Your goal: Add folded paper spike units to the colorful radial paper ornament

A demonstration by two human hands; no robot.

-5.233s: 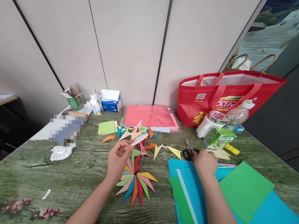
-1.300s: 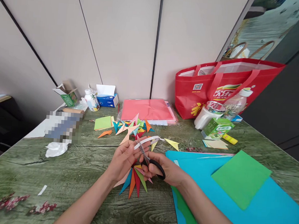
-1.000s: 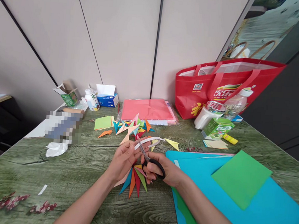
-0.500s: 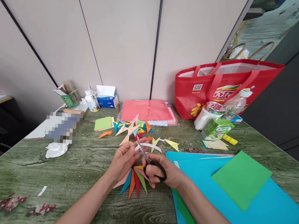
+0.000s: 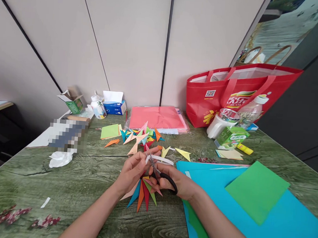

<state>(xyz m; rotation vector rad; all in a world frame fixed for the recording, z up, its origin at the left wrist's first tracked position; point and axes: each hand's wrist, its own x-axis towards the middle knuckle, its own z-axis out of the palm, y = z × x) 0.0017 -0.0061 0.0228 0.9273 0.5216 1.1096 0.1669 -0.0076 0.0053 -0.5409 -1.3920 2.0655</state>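
Observation:
My right hand (image 5: 180,183) grips a pair of scissors (image 5: 168,178) with black handles, its blades spread around a narrow white strip (image 5: 161,159). One end of that strip is pinched in my left hand (image 5: 134,170), and the rest curves off to the right above my right hand. Below both hands a fan of folded paper points (image 5: 141,194) in blue, orange, red, green and pink lies on the table, partly hidden by my fingers. Just beyond the hands is a pile of folded paper pieces (image 5: 139,136) in many colours.
Large blue sheets (image 5: 284,209) with a green square (image 5: 257,192) on top lie at right. A red bag (image 5: 204,97), a bottle (image 5: 251,111) and a green box (image 5: 230,136) stand behind them. Pink paper (image 5: 156,118) and a tissue box (image 5: 114,106) sit by the wall. Crumpled tissue (image 5: 61,159) lies left.
The scissor blades have spread apart across the white strip, and the fingers of my right hand have opened the handles. My left hand stays nearly in place.

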